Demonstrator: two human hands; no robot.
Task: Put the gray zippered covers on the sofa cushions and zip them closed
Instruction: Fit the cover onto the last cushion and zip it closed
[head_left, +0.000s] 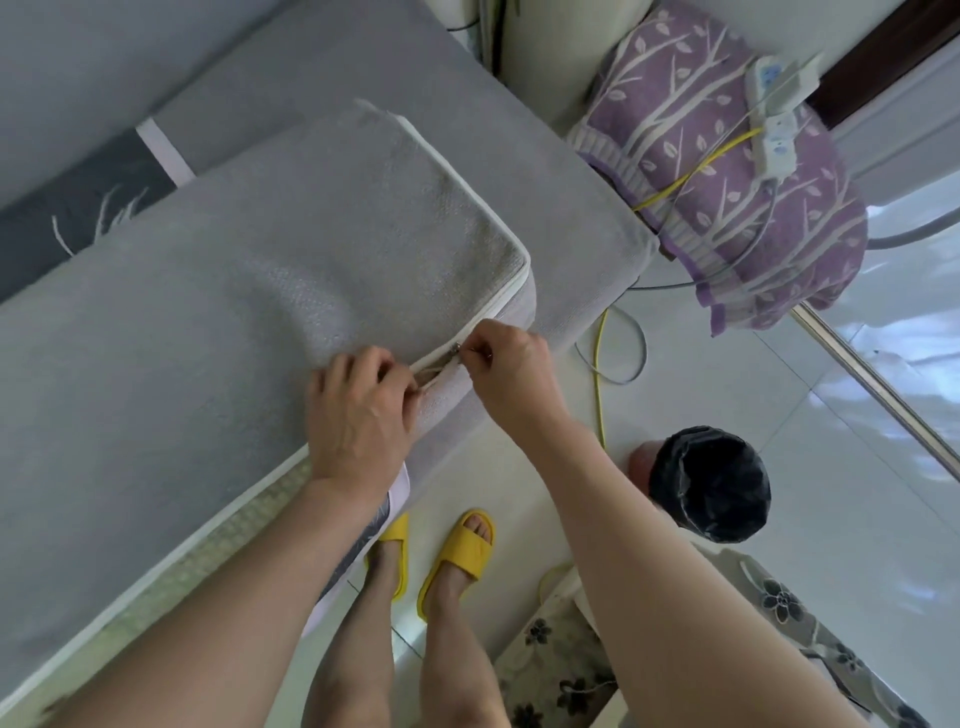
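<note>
A long sofa cushion in a gray textured cover (218, 312) lies across the sofa, its white-piped front edge toward me. The metal zipper slider (457, 349) sits on that edge, near the cushion's right corner. My right hand (511, 366) pinches the zipper pull just right of the slider. My left hand (358, 410) rests on the cover's edge left of the slider, with its fingertips pinching the fabric where the seam still gapes. From the slider to the corner the zipper looks closed.
The gray sofa seat (571, 218) extends beyond the cushion. A purple patterned blanket (727, 171) with power strips and a yellow cable lies at the right. A black-lined bin (711, 483) stands on the white tile floor by my yellow slippers (457, 556).
</note>
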